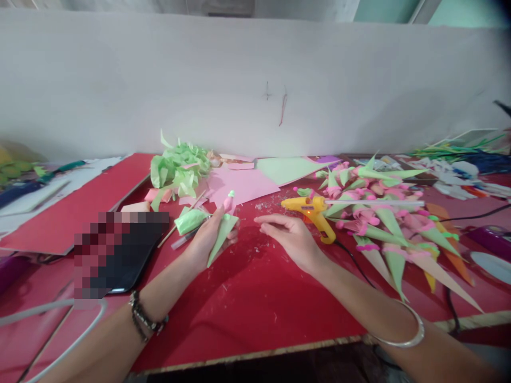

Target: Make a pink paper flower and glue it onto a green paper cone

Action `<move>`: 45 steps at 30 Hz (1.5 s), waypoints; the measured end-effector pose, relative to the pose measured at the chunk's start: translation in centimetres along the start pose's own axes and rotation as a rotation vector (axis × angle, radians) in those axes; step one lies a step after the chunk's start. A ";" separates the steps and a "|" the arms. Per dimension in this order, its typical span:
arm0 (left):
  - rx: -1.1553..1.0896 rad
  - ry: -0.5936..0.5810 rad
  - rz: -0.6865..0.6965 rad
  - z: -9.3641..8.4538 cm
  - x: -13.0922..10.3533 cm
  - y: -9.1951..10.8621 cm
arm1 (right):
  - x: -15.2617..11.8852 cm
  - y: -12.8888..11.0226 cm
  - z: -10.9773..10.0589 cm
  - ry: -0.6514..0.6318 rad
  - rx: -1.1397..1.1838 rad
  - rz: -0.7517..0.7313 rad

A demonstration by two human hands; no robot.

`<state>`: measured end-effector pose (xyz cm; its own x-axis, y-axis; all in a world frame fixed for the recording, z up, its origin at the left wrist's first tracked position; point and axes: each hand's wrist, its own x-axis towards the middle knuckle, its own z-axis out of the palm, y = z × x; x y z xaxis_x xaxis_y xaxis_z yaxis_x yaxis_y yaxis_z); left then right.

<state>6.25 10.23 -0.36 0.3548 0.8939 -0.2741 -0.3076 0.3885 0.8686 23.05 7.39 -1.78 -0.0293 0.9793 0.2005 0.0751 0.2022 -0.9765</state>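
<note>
My left hand (209, 236) holds a green paper cone (221, 236) with a pink rolled bud at its top, point downward, above the red table (247, 303). My right hand (289, 234) hovers just right of it, fingers loosely apart and holding nothing. A yellow glue gun (313, 210) lies right behind my right hand, its stick pointing right and its cord trailing toward the front edge.
A heap of finished green and pink cones (383, 229) fills the right side. Crumpled green paper (179, 170) and pink sheets (239, 183) lie at the back. A phone (123, 255) rests at left. A white wall stands close behind.
</note>
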 end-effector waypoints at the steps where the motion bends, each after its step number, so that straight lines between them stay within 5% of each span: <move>1: 0.037 0.033 -0.007 0.0 0.0 0.0 | 0.0 0.1 0.0 0.000 0.021 0.002; 7: 0.032 0.122 -0.061 0.3 0.0 -0.9 | -0.1 0.2 0.2 0.022 0.253 0.001; 13: 0.037 -0.033 -0.032 0.2 0.1 -2.1 | -0.3 -0.5 0.3 0.036 0.045 -0.062; 20: 0.108 -0.054 0.034 0.7 -0.3 -2.4 | -0.3 -0.4 0.4 0.000 0.098 -0.078; 31: 0.451 -0.004 0.194 0.2 -0.5 -3.0 | -0.8 -0.9 0.4 -0.035 -0.245 -0.342; 45: 0.766 -0.044 0.383 0.8 -1.0 -2.3 | -0.3 -0.1 0.7 -0.128 -0.076 -0.069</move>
<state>7.30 8.27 -1.79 0.3872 0.9168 0.0976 0.2621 -0.2110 0.9417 22.37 7.07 -1.84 -0.1638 0.9543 0.2500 0.1432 0.2737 -0.9511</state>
